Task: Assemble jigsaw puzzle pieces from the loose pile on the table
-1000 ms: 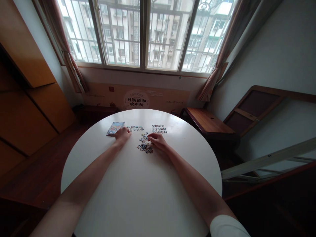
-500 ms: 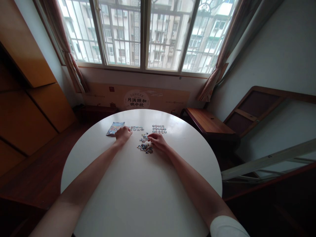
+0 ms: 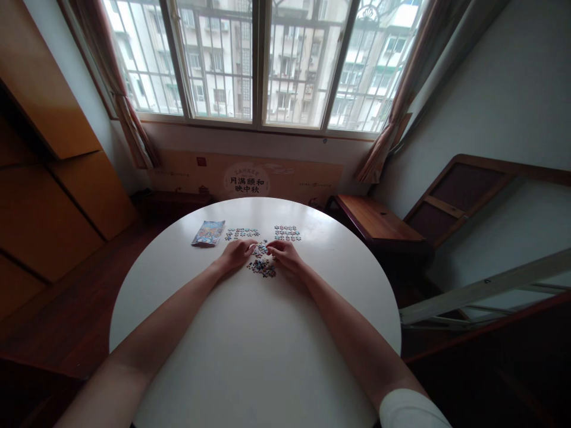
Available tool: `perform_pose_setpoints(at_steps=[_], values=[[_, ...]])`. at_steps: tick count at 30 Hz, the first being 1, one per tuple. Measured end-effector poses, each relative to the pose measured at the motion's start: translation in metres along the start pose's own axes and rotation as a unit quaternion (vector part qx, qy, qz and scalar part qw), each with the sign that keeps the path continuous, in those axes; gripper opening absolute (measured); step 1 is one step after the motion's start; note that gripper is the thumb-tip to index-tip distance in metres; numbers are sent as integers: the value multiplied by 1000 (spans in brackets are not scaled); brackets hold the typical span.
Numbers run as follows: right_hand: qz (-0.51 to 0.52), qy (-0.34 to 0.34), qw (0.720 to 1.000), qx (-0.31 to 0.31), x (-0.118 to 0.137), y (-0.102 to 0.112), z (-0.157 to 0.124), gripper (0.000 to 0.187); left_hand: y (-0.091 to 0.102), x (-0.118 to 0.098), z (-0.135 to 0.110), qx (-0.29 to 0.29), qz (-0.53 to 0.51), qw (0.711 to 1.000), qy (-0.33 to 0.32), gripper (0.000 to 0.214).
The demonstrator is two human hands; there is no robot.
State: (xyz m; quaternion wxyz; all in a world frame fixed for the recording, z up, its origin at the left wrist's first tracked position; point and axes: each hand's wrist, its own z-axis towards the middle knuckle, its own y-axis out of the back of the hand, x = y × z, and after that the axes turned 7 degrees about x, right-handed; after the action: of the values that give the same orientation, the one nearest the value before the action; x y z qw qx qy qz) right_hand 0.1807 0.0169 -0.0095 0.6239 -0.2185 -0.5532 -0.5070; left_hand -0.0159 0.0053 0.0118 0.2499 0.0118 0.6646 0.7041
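Now — left hand point(image 3: 236, 254): half-open, touching puzzle pieces point(image 3: 264, 268) | right hand point(image 3: 288, 255): likewise

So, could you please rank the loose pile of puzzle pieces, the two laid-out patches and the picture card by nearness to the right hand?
1. loose pile, right beside the right hand, on its left.
2. right patch, just beyond it.
3. left patch, beyond the left hand.
4. picture card, far left.

A home room; curtained window point(image 3: 263, 62); round table point(image 3: 250, 351).
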Motion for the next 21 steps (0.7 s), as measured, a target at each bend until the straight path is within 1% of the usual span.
perform_pose_setpoints(at_steps=[6, 7, 9, 11, 13, 15, 18, 21], values=[[-16, -2, 1000, -5, -5, 0, 0, 25, -2, 4, 1, 24, 8, 1000, -3, 35], [-26, -2, 999, -18, -5, -1, 0, 24, -1, 3, 1, 26, 9, 1000, -1, 34], [-68, 7, 995, -70, -5, -1, 0, 22, -1, 3, 1, 26, 11, 1000, 2, 34], [-135, 24, 982, -130, -4, -1, -1, 20, -2, 4, 1, 19, 17, 1000, -4, 33], [-203, 37, 966, -157, -4, -1, -2, 21, -3, 4, 1, 12, 24, 1000, -13, 34], [-255, 32, 955, -147, -4, -2, -4, 21, -3, 4, 1, 9, 26, 999, -15, 34], [-308, 13, 946, -101, -4, -5, -6, 23, -2, 3, 0, 13, 16, 1000, -2, 34], [-350, 17, 934, -62, -3, -6, -6, 28, 0, 1, -1, 19, 4, 1000, 11, 34]])
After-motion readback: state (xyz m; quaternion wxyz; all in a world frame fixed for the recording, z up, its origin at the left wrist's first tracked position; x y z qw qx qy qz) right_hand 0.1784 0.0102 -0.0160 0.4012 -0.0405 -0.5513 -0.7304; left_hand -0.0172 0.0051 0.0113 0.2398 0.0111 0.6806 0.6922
